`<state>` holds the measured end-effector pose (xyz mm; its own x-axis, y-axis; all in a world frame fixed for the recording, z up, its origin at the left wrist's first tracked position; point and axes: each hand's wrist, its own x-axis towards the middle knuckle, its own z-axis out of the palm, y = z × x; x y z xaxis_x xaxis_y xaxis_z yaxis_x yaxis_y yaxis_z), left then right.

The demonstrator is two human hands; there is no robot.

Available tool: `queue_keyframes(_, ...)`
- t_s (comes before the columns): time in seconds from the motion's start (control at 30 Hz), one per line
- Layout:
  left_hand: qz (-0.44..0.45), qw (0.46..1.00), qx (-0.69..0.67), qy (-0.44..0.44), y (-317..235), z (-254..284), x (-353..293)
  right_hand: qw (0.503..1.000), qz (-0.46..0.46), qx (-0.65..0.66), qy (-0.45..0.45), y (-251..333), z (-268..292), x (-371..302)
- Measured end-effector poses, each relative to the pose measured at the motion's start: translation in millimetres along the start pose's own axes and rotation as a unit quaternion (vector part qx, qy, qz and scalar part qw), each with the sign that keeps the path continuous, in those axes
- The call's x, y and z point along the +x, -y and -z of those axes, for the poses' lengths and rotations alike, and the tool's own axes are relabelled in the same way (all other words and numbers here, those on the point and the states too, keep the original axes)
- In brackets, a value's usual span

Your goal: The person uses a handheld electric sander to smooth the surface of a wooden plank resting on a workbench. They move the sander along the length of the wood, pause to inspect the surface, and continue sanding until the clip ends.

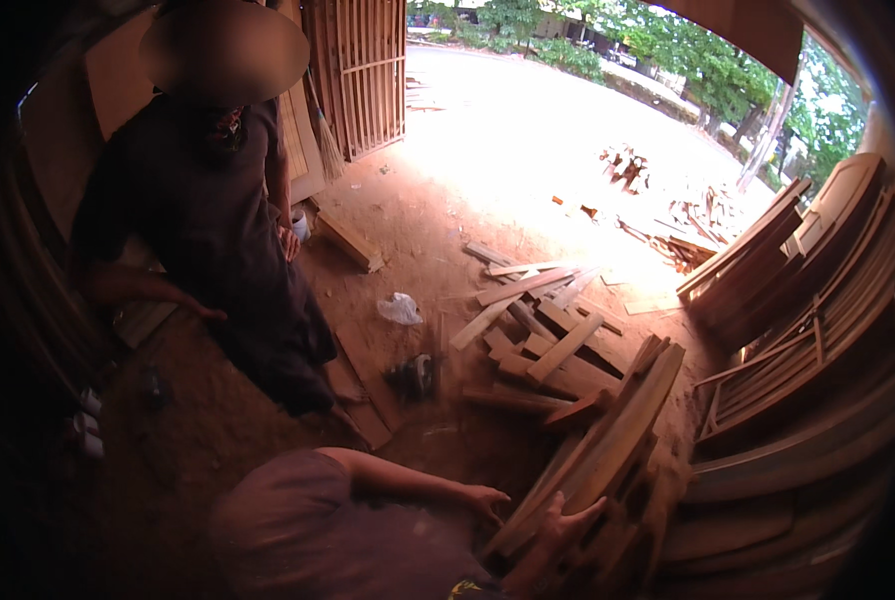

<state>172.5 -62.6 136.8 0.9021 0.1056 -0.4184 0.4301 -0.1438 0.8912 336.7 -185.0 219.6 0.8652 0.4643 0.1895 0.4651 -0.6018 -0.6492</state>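
My left hand (486, 503) reaches out from a dark sleeve, its fingers stretched toward the near end of a stack of long wooden boards (608, 445). In front of the same boards, my right hand (566, 522) is raised with thumb and fingers apart. Neither hand shows anything gripped in it; I cannot tell whether the fingers touch the wood. The boards lean at a slant, their far ends up to the right. Beyond them a loose heap of cut planks (558, 335) lies on the dirt floor.
Another person in dark clothes (218, 210) stands at the left. Wooden panels and frames (798, 330) lean along the right side. A white plastic bag (400, 308) and a timber block (346, 238) lie on the floor. A slatted wooden gate (373, 75) stands at the back.
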Motion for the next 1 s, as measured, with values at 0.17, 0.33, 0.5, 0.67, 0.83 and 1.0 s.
queue_keyframes(0.17, 0.011, 0.999, 0.031, -0.021, 5.4, 5.4, 0.1, 0.999, 0.009, -0.039, 0.008, 3.8, -20.2, 63.6)
queue_keyframes(0.33, 0.010, 0.998, -0.018, -0.061, 9.2, 8.8, -10.6, 0.987, 0.015, -0.154, 0.036, 3.4, -37.0, 73.5)
queue_keyframes(0.5, 0.010, 0.999, 0.005, -0.036, 3.1, 8.7, -7.9, 0.992, 0.026, -0.123, 0.025, 0.2, -37.1, 68.5)
queue_keyframes(0.67, -0.017, 0.999, 0.038, 0.012, 8.7, -5.9, 10.5, 0.992, -0.011, -0.120, 0.037, 9.8, -29.7, 70.2)
queue_keyframes(0.83, -0.009, 0.996, -0.018, 0.087, 25.4, -10.5, 17.9, 0.996, 0.009, -0.080, 0.033, 31.3, -34.5, 65.5)
queue_keyframes(1.0, 0.080, 0.964, -0.153, 0.204, -63.3, -7.1, -5.7, 0.997, -0.001, -0.080, 0.006, 7.6, -35.0, 72.2)
